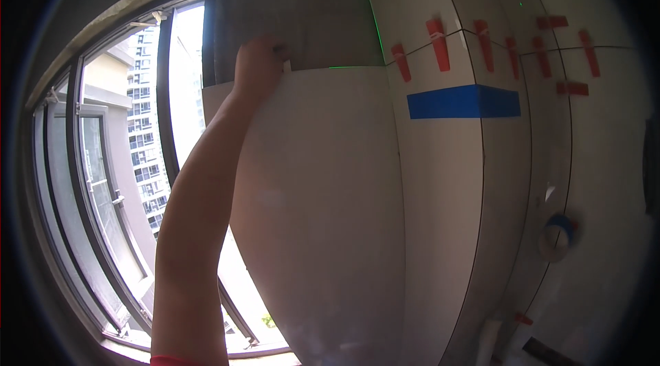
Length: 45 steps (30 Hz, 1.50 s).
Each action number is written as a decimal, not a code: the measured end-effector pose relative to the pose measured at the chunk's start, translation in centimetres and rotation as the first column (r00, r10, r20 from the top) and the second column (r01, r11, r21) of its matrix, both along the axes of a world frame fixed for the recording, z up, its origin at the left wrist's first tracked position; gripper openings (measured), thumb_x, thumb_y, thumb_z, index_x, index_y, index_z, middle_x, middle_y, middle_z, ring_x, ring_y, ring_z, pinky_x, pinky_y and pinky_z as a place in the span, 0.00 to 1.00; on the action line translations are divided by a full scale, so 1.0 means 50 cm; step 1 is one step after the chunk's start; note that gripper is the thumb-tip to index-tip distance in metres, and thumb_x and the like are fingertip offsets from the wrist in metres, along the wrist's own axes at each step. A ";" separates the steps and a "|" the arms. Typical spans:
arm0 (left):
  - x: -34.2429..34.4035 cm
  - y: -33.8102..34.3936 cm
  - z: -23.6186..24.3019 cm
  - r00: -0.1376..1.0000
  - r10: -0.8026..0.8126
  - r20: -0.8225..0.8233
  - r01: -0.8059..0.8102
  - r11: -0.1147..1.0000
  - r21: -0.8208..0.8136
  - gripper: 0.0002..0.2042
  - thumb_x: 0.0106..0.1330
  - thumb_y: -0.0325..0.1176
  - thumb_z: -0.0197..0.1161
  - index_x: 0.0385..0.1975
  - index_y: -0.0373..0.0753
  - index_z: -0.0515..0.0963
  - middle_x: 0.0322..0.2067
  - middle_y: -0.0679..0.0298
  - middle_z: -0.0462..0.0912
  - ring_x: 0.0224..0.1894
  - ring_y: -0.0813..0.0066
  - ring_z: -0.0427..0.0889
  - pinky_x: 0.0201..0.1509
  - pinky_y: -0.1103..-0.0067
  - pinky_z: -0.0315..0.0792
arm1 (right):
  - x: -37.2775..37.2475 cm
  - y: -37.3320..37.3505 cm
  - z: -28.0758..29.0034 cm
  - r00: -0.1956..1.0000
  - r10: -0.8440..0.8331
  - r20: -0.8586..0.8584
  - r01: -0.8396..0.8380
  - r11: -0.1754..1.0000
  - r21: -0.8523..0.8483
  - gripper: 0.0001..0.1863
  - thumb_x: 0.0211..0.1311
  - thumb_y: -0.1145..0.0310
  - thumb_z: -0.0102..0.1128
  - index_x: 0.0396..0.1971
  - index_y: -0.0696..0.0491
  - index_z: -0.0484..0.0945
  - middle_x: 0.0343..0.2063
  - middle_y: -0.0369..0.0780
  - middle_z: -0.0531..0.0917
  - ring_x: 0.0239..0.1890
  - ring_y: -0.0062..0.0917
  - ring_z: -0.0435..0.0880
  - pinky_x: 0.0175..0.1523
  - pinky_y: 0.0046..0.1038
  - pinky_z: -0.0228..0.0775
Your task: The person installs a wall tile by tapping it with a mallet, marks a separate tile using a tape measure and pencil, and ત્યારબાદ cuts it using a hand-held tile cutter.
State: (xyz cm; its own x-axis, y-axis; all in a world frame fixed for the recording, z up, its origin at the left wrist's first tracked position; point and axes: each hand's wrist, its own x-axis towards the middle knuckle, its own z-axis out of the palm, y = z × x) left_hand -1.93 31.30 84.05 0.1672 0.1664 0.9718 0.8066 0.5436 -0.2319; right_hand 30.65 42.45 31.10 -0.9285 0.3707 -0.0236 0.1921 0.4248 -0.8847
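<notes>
My left hand (261, 63) is raised to the top edge of a large pale wall tile (323, 194). Its fingers are curled and closed. A small pale piece (287, 65) shows right by the fingertips on that edge; what it is, and whether the fingers grip it, is too dark to make out. Above the tile is a bare dark grey wall (295, 2). Thin green light marks part of the tile's top edge and the vertical edge to its right. My right hand is out of view.
An open window (165, 91) stands left of the tile. Red wedges (438, 44) sit along tile joints on the right, several in all. Blue tape (454, 102) wraps the projecting corner. A roll of tape (557, 237) is at the right wall.
</notes>
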 end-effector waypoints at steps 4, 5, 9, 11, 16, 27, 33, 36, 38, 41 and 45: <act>0.009 -0.003 -0.007 0.994 -0.056 0.089 0.058 0.998 -0.026 0.06 0.56 0.33 0.62 0.27 0.39 0.84 0.27 0.52 0.82 0.30 0.57 0.84 0.36 0.69 0.77 | 0.021 -0.014 -0.019 0.997 0.024 -0.067 -0.017 0.995 0.096 0.20 0.61 0.58 0.60 0.46 0.57 0.75 0.29 0.42 0.82 0.29 0.26 0.81 0.36 0.29 0.73; 0.001 -0.003 -0.005 0.994 -0.057 0.088 0.059 0.998 -0.025 0.06 0.56 0.33 0.62 0.27 0.39 0.84 0.27 0.52 0.82 0.30 0.57 0.84 0.36 0.69 0.77 | 0.010 -0.015 0.019 0.991 0.044 -0.129 -0.028 0.992 0.124 0.20 0.61 0.58 0.60 0.46 0.57 0.75 0.29 0.42 0.82 0.30 0.26 0.81 0.36 0.29 0.73; 0.003 -0.028 0.018 0.998 -0.053 0.018 0.054 0.998 -0.014 0.06 0.53 0.33 0.65 0.25 0.37 0.84 0.23 0.53 0.82 0.28 0.60 0.84 0.35 0.70 0.76 | -0.097 0.004 0.232 0.931 0.099 -0.352 -0.100 0.995 0.015 0.26 0.56 0.57 0.64 0.50 0.57 0.72 0.34 0.43 0.83 0.34 0.35 0.82 0.41 0.34 0.73; 0.010 -0.006 0.025 0.987 -0.122 0.100 0.124 0.992 -0.009 0.07 0.51 0.33 0.66 0.25 0.35 0.84 0.23 0.54 0.83 0.28 0.62 0.84 0.34 0.71 0.76 | -0.159 0.034 0.245 0.916 0.012 -0.402 -0.021 1.000 -0.018 0.27 0.56 0.60 0.63 0.54 0.57 0.70 0.39 0.46 0.83 0.40 0.38 0.81 0.47 0.35 0.72; -0.019 -0.007 0.019 0.998 -0.044 0.036 0.046 0.997 -0.064 0.07 0.49 0.34 0.64 0.25 0.40 0.85 0.26 0.54 0.83 0.31 0.56 0.83 0.37 0.69 0.77 | -0.283 0.012 0.481 0.458 0.067 -0.886 -0.273 0.960 -0.069 0.19 0.68 0.57 0.51 0.42 0.60 0.63 0.12 0.32 0.71 0.12 0.16 0.71 0.18 0.21 0.62; -0.017 -0.016 0.029 1.000 -0.003 -0.022 0.001 0.997 -0.080 0.08 0.50 0.32 0.64 0.28 0.38 0.86 0.29 0.52 0.84 0.34 0.55 0.83 0.44 0.69 0.76 | -0.465 -0.011 0.793 0.420 0.086 -0.904 0.101 0.985 0.141 0.29 0.68 0.45 0.45 0.41 0.62 0.67 0.20 0.44 0.79 0.21 0.32 0.82 0.28 0.37 0.74; -0.032 -0.012 0.039 0.995 0.096 -0.033 -0.097 0.994 -0.054 0.08 0.51 0.31 0.63 0.28 0.39 0.86 0.30 0.52 0.84 0.35 0.54 0.83 0.46 0.68 0.76 | -0.499 0.000 0.803 0.413 0.091 -0.906 0.247 0.946 0.208 0.27 0.68 0.47 0.45 0.41 0.61 0.67 0.24 0.50 0.80 0.28 0.44 0.83 0.33 0.40 0.74; -0.033 -0.020 0.028 0.998 0.069 -0.012 -0.070 0.996 -0.062 0.08 0.51 0.32 0.63 0.27 0.39 0.86 0.30 0.51 0.84 0.35 0.54 0.83 0.46 0.68 0.76 | -0.489 -0.014 0.802 0.423 0.051 -0.905 0.243 0.956 0.168 0.26 0.68 0.47 0.46 0.41 0.60 0.68 0.25 0.52 0.81 0.30 0.48 0.83 0.33 0.41 0.73; -0.026 -0.019 0.027 0.999 0.041 -0.003 -0.041 0.996 -0.083 0.08 0.50 0.32 0.63 0.27 0.39 0.86 0.29 0.51 0.84 0.35 0.54 0.83 0.46 0.68 0.76 | -0.486 -0.020 0.797 0.381 0.032 -0.924 0.220 0.968 0.124 0.26 0.68 0.47 0.46 0.41 0.60 0.68 0.26 0.52 0.81 0.31 0.48 0.83 0.34 0.42 0.74; -0.019 -0.016 0.028 0.999 0.042 0.007 -0.042 0.997 -0.067 0.08 0.50 0.33 0.63 0.27 0.39 0.86 0.29 0.51 0.84 0.35 0.54 0.83 0.46 0.68 0.76 | -0.518 -0.011 0.802 0.393 0.064 -0.917 0.240 0.956 0.169 0.26 0.68 0.47 0.46 0.41 0.60 0.67 0.25 0.52 0.81 0.30 0.48 0.83 0.34 0.42 0.74; -0.021 -0.013 0.027 0.992 0.111 -0.063 -0.113 0.993 -0.033 0.08 0.50 0.32 0.64 0.27 0.39 0.86 0.28 0.51 0.84 0.34 0.54 0.83 0.45 0.68 0.76 | -0.490 -0.011 0.802 0.415 0.090 -0.906 0.225 0.954 0.197 0.26 0.68 0.47 0.46 0.41 0.60 0.67 0.24 0.52 0.81 0.29 0.48 0.83 0.33 0.42 0.73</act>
State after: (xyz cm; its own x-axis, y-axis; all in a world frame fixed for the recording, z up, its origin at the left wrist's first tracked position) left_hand -2.97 30.65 85.38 0.2046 0.2225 0.9532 0.7251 0.6198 -0.3003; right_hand 6.16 41.91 71.20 -0.3223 0.2772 0.9052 -0.6049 0.6752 -0.4221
